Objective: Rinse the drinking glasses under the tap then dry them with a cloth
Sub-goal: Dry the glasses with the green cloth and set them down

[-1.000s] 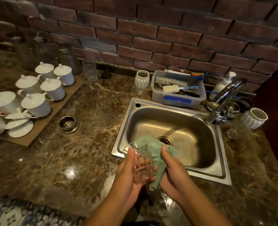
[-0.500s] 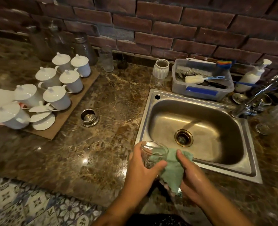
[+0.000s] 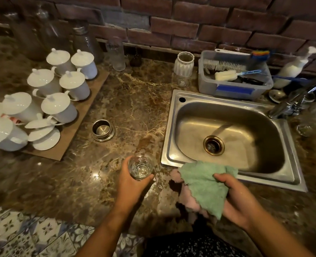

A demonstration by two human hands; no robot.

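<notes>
1. Gripping the glass (image 3: 140,166) upright, your left hand (image 3: 130,183) holds it over the table (image 3: 135,108); drying looks finished.
2. Your right hand (image 3: 240,199) clutches the green cloth (image 3: 205,184), apart from the glass.
3. Next, probably: set it down gently beyond your left hand.

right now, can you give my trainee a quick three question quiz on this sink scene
1. True or false: the green cloth is stuffed inside the drinking glass.
2. Which hand grips the drinking glass? A) left B) right C) neither
3. Fill in: the glass is over the marble ____, left of the sink.

Key
1. False: the right hand holds the cloth, apart from the glass.
2. A: the left hand.
3. countertop
</notes>
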